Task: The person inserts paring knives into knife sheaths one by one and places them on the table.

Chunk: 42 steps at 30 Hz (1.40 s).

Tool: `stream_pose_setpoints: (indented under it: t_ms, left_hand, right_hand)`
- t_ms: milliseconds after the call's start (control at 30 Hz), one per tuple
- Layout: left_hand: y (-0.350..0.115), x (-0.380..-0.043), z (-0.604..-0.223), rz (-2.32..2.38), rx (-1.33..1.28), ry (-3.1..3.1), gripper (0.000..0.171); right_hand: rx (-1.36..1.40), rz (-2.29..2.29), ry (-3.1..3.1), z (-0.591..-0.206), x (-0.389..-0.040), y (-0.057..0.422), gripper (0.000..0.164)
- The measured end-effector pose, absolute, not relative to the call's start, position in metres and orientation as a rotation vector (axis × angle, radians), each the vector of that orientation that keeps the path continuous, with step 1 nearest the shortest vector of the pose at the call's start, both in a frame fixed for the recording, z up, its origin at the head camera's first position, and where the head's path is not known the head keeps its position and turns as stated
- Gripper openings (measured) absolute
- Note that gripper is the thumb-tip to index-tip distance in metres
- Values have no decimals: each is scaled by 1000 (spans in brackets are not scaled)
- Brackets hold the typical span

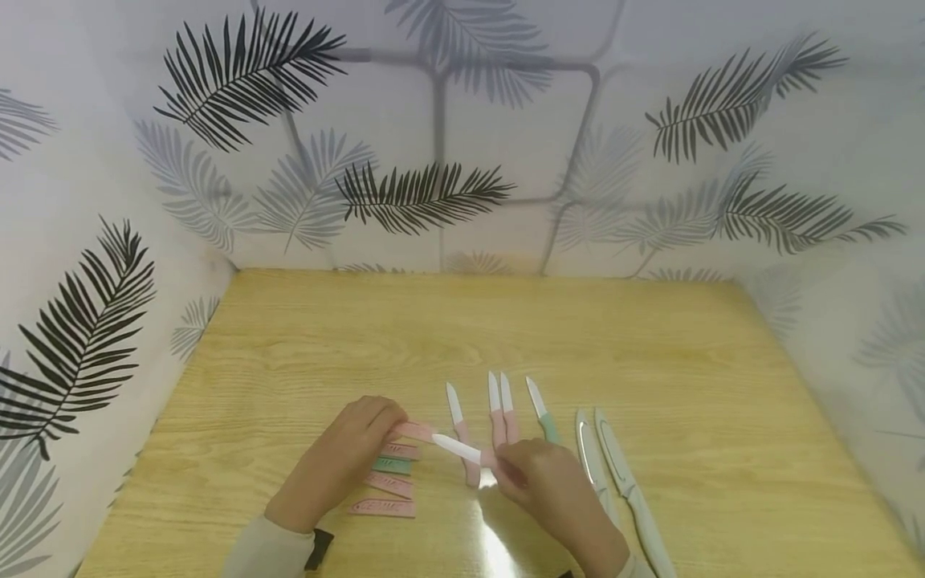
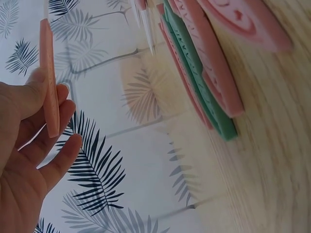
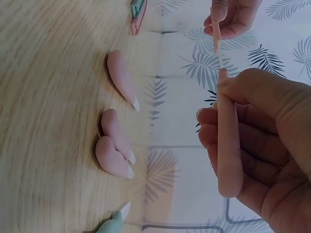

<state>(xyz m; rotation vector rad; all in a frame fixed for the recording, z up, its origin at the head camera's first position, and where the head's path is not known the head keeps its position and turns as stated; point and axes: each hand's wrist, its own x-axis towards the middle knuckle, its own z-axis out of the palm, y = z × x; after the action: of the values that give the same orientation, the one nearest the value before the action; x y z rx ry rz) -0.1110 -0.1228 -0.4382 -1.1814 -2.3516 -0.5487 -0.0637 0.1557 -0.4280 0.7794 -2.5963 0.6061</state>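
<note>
Pink handle (image 3: pixel 228 145) of a knife (image 1: pixel 458 448) is clamped in the right hand (image 1: pixel 555 486); at the knife's tip (image 1: pixel 438 438), the left hand (image 1: pixel 357 440) pinches a pink sheath (image 1: pixel 417 431).

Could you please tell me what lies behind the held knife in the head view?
Behind the held knife lies another pink-handled knife on the table. Its blade and handle end show; the held blade covers part of its handle.
</note>
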Motion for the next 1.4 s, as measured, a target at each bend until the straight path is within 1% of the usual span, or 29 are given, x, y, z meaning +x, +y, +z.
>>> stream_pose_setpoints:
  t_ms: [133, 233, 333, 467, 600, 667, 800, 1033, 1100, 1200, 1300, 1400]
  left_hand:
    - [-120, -110, -439, -544, -1187, -2362, 17]
    - [-118, -109, -438, -565, -1193, -2368, 22]
    - [-114, -110, -439, -582, -1207, -2362, 24]
    - [-108, -111, -440, -580, -1215, -2311, 15]
    - [-101, -111, -442, -593, -1226, -2252, 27]
    - [-98, -110, -443, -610, -1242, -2234, 29]
    - [-93, -108, -445, -605, -1264, -2222, 21]
    - [-90, -105, -445, -551, -1253, -2242, 23]
    - [-90, -105, -445, -541, -1255, -2266, 21]
    - [-90, -104, -446, -552, -1267, -2303, 16]
    - [-91, -102, -447, -546, -1268, -2347, 25]
    - [-91, -102, -447, -552, -1265, -2365, 31]
  right_hand:
    - [791, 601, -2586, -427, -65, 154, 15]
    - [818, 593, -2552, -428, -67, 154, 17]
    - [843, 587, -2533, -429, -68, 153, 22]
    - [846, 605, -2561, -427, -68, 150, 27]
    - [857, 620, -2580, -426, -69, 147, 28]
    - [874, 626, -2577, -427, -70, 145, 27]
    - [905, 624, -2564, -430, -72, 144, 26]
    - [892, 611, -2646, -429, -72, 143, 23]
    - [874, 627, -2703, -428, -72, 142, 21]
    - [847, 651, -2774, -426, -70, 141, 22]
    - [836, 681, -2805, -427, -70, 141, 21]
    - [833, 722, -2808, -428, -70, 141, 14]
